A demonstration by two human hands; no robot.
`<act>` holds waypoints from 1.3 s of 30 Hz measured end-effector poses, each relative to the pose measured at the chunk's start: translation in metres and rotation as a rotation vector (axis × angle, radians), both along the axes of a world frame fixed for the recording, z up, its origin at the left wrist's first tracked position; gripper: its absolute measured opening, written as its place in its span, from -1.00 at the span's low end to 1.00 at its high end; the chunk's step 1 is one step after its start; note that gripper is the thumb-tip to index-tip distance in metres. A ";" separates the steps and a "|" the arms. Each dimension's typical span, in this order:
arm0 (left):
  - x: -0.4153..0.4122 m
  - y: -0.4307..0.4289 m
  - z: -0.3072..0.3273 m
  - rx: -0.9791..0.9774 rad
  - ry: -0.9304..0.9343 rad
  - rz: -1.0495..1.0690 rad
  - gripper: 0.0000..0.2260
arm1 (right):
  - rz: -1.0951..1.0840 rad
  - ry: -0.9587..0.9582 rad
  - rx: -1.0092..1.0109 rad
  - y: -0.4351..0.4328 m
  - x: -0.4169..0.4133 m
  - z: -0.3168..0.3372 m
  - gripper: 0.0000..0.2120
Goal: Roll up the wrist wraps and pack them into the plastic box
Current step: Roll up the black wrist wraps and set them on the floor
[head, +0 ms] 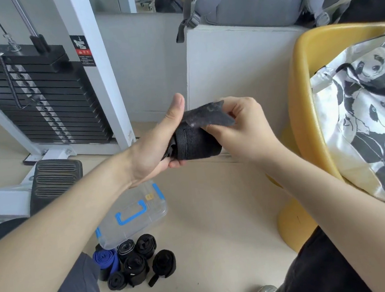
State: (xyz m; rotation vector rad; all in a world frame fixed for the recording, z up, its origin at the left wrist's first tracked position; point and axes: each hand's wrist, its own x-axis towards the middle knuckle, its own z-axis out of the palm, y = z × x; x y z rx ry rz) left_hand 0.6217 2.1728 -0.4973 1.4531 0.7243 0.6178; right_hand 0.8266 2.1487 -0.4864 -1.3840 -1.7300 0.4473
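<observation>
1. Closing off a roll: the wrap [196,143] sits in mid-air between both hands, well above the box [134,215] on the floor [217,214].
2. Left hand [154,149] cups the roll from its end, fingers curled beneath, thumb raised straight and off the cloth.
3. Right hand [239,127] pinches the loose flap [210,117] between thumb and fingers, lifted clear of the roll.
4. Doing it well, as I judge it: keep the left grip firm so the coils do not slacken, draw the flap taut, lay it square along the roll, then press down its whole length so the fastening catches. A crooked flap would likely leave an edge that snags or lets the roll unwind.
5. Look of the wrap: black, woven, a thick short roll with a ribbed band round it near the left end. The flap is greyer, fuzzy and lint-flecked, one corner curled.
6. Box is clear with blue handle and clasps, lid apparently on. Finished rolls [136,261] are clustered just beside it, mostly black, one blue.
</observation>
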 end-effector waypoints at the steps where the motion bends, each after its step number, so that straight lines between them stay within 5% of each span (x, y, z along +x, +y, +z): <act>1: -0.001 0.000 -0.002 0.029 0.047 0.019 -0.15 | -0.017 -0.007 -0.021 0.002 -0.003 -0.003 -0.89; 3: -0.003 -0.001 -0.005 0.103 0.153 0.072 -0.09 | 0.004 0.069 -0.130 0.004 -0.009 -0.009 -0.90; 7: 0.002 -0.007 -0.009 0.542 0.374 0.269 -0.57 | 0.096 0.397 -0.362 0.004 -0.022 -0.016 -0.83; 9: 0.004 -0.006 -0.012 0.604 0.406 0.367 -0.68 | 0.107 0.502 -0.395 0.004 -0.025 -0.015 -0.83; 14: 0.002 -0.009 -0.008 0.512 0.401 0.400 -0.65 | 0.128 0.625 -0.552 0.005 -0.025 -0.007 -0.78; 19: 0.005 -0.011 -0.013 0.718 0.454 0.416 -0.63 | 0.100 0.743 -0.643 0.004 -0.023 -0.004 -0.72; 22: 0.007 -0.008 -0.012 0.706 0.375 0.478 -0.52 | 0.072 0.717 -0.557 0.005 -0.020 -0.002 -0.76; 28: 0.007 -0.005 0.001 -0.028 0.071 0.316 -0.58 | 0.022 0.420 -0.241 0.004 -0.020 -0.001 -0.91; 39: 0.002 -0.007 -0.001 0.447 0.221 0.436 -0.88 | 0.138 0.426 -0.286 0.013 -0.021 0.003 -0.75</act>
